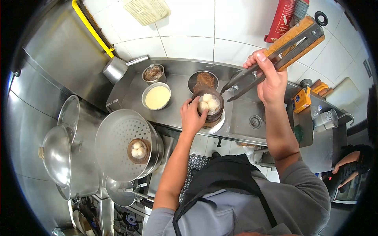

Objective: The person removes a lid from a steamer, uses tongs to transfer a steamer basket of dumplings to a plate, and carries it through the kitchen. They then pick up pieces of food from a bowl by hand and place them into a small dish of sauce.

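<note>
My right hand [272,78] is closed round large metal tongs [293,43] with wooden grips; their tips are apart and point down toward the counter. My left hand [193,116] grips the side of a small round steamer basket [216,114] that holds several white buns [208,103]. Under the basket is a white plate [214,129] near the counter's front edge. Just behind it, a round metal dish [191,82] holds a brown piece of food [204,80].
A big perforated steamer pot [114,129] on the left holds another small basket [138,151] of white buns. Bowls of pale yellow liquid [157,97] and brown food [153,73] stand on the counter. A sink [246,120] lies right; another person [350,165] is at far right.
</note>
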Tool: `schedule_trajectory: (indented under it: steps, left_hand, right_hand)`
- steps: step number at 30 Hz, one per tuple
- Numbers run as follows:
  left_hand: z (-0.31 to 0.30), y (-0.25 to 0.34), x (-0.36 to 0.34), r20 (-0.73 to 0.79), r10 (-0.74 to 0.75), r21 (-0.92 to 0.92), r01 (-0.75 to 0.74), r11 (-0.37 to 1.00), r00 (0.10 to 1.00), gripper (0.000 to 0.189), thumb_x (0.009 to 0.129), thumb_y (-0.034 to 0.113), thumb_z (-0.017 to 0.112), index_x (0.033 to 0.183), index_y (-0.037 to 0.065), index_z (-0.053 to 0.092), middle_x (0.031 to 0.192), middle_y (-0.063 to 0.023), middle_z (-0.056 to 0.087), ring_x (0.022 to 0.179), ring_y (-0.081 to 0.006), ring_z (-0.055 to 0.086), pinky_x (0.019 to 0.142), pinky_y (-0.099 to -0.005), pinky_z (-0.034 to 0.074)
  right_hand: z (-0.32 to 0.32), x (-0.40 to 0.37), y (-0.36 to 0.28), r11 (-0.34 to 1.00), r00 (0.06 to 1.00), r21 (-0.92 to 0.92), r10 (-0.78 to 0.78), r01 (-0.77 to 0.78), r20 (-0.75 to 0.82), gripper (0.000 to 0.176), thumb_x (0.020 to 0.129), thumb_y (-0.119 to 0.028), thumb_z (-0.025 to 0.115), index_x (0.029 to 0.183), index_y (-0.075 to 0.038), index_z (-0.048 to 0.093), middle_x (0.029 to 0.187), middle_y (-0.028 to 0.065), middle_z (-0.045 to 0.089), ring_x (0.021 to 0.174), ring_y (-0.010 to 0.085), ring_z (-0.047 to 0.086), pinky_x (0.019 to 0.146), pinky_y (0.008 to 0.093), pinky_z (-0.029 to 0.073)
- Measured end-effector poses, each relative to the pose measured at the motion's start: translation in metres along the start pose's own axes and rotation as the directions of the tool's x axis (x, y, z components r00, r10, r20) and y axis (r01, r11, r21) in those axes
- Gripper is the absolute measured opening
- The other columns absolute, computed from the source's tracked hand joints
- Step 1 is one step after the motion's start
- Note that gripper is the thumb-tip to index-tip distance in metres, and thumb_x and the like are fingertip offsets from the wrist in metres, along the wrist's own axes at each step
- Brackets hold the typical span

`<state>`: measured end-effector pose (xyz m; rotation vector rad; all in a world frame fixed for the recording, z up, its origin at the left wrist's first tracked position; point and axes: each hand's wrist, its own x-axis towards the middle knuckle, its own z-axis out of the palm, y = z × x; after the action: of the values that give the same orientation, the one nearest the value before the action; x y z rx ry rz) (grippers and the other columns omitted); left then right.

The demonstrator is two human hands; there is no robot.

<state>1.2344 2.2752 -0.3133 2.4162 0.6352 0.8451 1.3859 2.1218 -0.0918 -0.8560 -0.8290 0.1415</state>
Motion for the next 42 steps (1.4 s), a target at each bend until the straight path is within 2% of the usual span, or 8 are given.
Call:
schedule_trajectory:
  steps: [5,6,8,10,14,20,28,42]
  left_hand:
    - [-0.01,0.008,0.005,0.025,-0.016,0.045,0.015,0.999,1.0,0.058,0.079,0.026,0.074,0.13,0.003,0.057,0.119,-0.0154,0.064,0.122,-0.0367,0.051,0.104,-0.0482,0.036]
    - [0.0,-0.002,0.0,-0.1,0.059,0.013,-0.058,0.998,0.993,0.057,0.079,0.026,0.074,0.128,0.003,0.057,0.119,-0.0162,0.064,0.121,-0.0372,0.052,0.103,-0.0481,0.037]
    - [-0.012,-0.001,-0.019,-0.228,0.023,-0.088,-0.044,0.995,0.973,0.049,0.079,0.022,0.073,0.122,0.003,0.058,0.117,-0.0176,0.062,0.117,-0.0386,0.052,0.101,-0.0492,0.038]
    - [-0.021,-0.008,-0.06,-0.238,-0.102,-0.117,0.076,0.99,0.966,0.042,0.082,0.02,0.071,0.118,0.001,0.058,0.114,-0.018,0.062,0.114,-0.0378,0.053,0.099,-0.0475,0.04]
    - [-0.041,-0.029,-0.177,-0.16,-0.369,-0.183,0.339,0.923,0.916,0.036,0.086,0.018,0.072,0.116,0.002,0.063,0.104,-0.0169,0.066,0.1,-0.03,0.064,0.089,-0.0398,0.05]
    - [-0.123,-0.002,-0.316,-0.176,-0.764,-0.289,0.709,0.643,0.621,0.028,0.088,0.014,0.071,0.112,0.0,0.067,0.099,-0.0126,0.073,0.093,-0.0217,0.07,0.086,-0.0329,0.053]
    - [-0.189,0.033,-0.424,-0.521,-0.837,-0.393,0.823,0.409,0.167,0.022,0.091,0.011,0.069,0.11,-0.001,0.068,0.094,-0.0079,0.072,0.088,-0.0143,0.066,0.082,-0.0297,0.052]
    - [-0.223,0.06,-0.454,-0.69,-0.722,-0.351,0.845,0.405,0.059,0.021,0.092,0.014,0.068,0.107,-0.001,0.068,0.093,-0.009,0.072,0.087,-0.0161,0.067,0.083,-0.0304,0.052]
  right_hand:
    - [0.002,-0.006,-0.001,1.0,1.0,0.0,0.014,-0.014,0.005,0.013,0.093,-0.011,0.064,0.096,0.002,0.064,0.083,0.0082,0.063,0.076,0.0185,0.062,0.076,0.036,0.053]
    - [0.005,-0.008,0.002,1.0,0.999,0.007,0.022,-0.022,0.027,0.014,0.094,-0.012,0.062,0.097,0.002,0.063,0.084,0.0091,0.063,0.078,0.0192,0.062,0.079,0.0368,0.052]
    - [0.031,-0.015,0.011,0.924,0.975,0.352,0.076,-0.147,0.209,0.017,0.098,-0.014,0.056,0.103,0.002,0.061,0.092,0.0125,0.063,0.087,0.0228,0.064,0.085,0.0396,0.05]
    - [0.077,-0.037,0.025,0.856,0.958,0.451,0.16,-0.254,0.237,0.016,0.098,-0.012,0.055,0.104,0.002,0.061,0.096,0.0134,0.064,0.09,0.024,0.064,0.086,0.0398,0.05]
    - [0.149,-0.096,0.097,0.924,0.905,0.271,0.148,-0.271,0.4,0.013,0.096,-0.011,0.057,0.101,-0.001,0.062,0.095,0.0107,0.066,0.089,0.0182,0.063,0.086,0.0329,0.048]
    - [0.231,-0.169,0.179,0.827,0.792,0.293,0.263,-0.479,0.551,0.014,0.095,-0.012,0.064,0.097,0.001,0.061,0.088,0.0057,0.066,0.082,0.0136,0.064,0.08,0.0307,0.053]
    - [0.25,-0.168,0.178,0.902,0.798,0.153,0.267,-0.405,0.54,0.018,0.097,-0.015,0.063,0.095,0.002,0.061,0.08,0.0065,0.063,0.074,0.0144,0.062,0.071,0.0307,0.052]
    - [0.271,-0.151,0.152,0.922,0.789,0.106,0.256,-0.373,0.558,0.016,0.096,-0.017,0.061,0.092,-0.001,0.061,0.079,0.0053,0.061,0.073,0.0143,0.06,0.071,0.0304,0.05]
